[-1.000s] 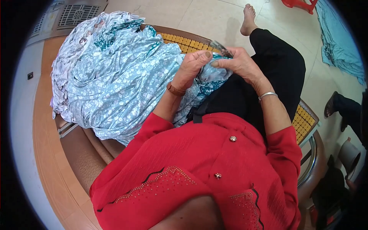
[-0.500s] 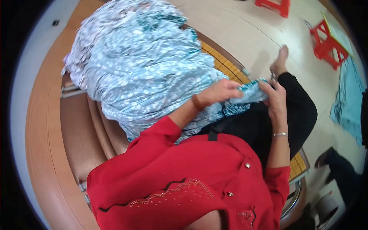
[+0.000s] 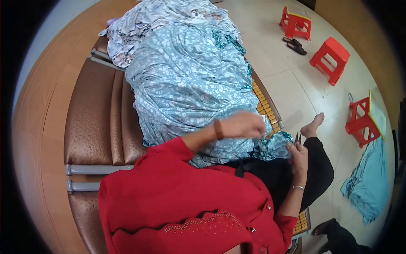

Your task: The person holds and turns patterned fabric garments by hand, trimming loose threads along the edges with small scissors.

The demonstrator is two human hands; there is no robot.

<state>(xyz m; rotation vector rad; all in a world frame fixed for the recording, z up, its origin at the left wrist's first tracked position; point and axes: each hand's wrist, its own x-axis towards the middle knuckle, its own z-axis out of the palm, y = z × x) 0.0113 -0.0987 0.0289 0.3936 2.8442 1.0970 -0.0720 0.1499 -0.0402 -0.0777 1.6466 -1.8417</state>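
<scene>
A large heap of light blue floral cloth [image 3: 182,80] lies on the bench, with dark green floral trim along parts of it. My right hand [image 3: 298,157], with a silver bracelet, is closed on a gathered end of this cloth at my thigh. Dark pointed blades [image 3: 298,138], like small scissors, stick up from the same hand. My left hand [image 3: 249,125], with a brown band at the wrist, hovers over the heap's near right edge. Its fingers are curled and slightly blurred; what they pinch, if anything, cannot be made out.
White patterned cloth [image 3: 169,17] lies beyond the blue heap. The brown padded bench [image 3: 95,122] extends left. Red stools [image 3: 330,59] and dark slippers [image 3: 294,45] are on the tiled floor. Plain light blue cloth [image 3: 367,182] hangs down at right. Another person's dark-clothed leg [image 3: 342,241] shows lower right.
The view has swung right, showing more stools. My left hand has drawn back left from the cloth end and curled its fingers. My right hand still holds the cloth.
</scene>
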